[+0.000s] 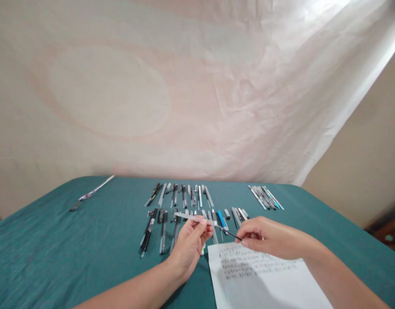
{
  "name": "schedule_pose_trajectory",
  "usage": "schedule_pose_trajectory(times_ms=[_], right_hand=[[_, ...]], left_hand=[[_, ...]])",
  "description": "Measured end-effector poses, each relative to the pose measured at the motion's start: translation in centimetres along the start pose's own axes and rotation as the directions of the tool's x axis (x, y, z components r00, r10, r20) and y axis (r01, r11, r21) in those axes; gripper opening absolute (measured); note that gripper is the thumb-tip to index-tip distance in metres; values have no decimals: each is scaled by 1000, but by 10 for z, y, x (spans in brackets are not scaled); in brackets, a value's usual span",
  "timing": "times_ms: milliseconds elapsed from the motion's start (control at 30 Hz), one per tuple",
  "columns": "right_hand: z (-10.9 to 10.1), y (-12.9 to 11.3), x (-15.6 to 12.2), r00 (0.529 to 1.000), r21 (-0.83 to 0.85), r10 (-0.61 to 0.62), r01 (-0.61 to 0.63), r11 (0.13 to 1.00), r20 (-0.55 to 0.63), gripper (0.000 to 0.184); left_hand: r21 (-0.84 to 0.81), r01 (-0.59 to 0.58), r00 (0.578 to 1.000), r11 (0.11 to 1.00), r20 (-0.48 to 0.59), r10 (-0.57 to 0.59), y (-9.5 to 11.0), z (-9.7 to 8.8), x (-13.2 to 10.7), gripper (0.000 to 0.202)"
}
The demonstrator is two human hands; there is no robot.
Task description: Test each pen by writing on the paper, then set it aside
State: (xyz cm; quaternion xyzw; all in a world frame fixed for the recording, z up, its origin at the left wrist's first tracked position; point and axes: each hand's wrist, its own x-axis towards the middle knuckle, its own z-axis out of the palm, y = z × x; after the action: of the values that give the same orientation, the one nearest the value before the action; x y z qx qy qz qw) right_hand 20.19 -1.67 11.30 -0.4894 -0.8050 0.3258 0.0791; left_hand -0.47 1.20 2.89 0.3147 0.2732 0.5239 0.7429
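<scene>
My left hand [193,243] is closed around a translucent white pen barrel [188,217], held above the front row of pens. Between the fingertips of my right hand [261,236] is a thin dark pen refill [230,234]. The refill's far end meets the right end of the barrel; whether it sits inside cannot be made out. Beneath my right hand lies a white sheet of paper [265,287] with several lines of handwriting. A pen with a bright blue part [222,219] lies just behind the refill.
Two rows of pens, caps and parts, the back row [184,195] and front row [163,231], lie on the green tablecloth [97,249]. A bundle of pens or refills [265,197] lies at right. A long thin packet [91,193] rests far left. A pale sheet [191,94] hangs behind.
</scene>
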Motion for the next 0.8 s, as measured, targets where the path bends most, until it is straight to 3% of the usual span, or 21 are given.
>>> schedule_pose_trajectory(times_ms=[300,500,700,800], right_hand=[[-1,2,2,1000,-18,-5,5,1000,16,23],[2,4,3,999,-45,-23,24,999,26,23],[2,3,3,990,-81,-84,75,994,-111,21],[7,2,7,983,-42,-50,43,998,-175,20]], left_hand=[[-19,31,999,999,31,-30,0,0,-2,15],[57,5,995,998,99,-10,-3,0,-7,13],[91,13,995,996,94,-22,-5,0,-8,13],[48,70,991,996,111,-75,-4,1,-9,13]])
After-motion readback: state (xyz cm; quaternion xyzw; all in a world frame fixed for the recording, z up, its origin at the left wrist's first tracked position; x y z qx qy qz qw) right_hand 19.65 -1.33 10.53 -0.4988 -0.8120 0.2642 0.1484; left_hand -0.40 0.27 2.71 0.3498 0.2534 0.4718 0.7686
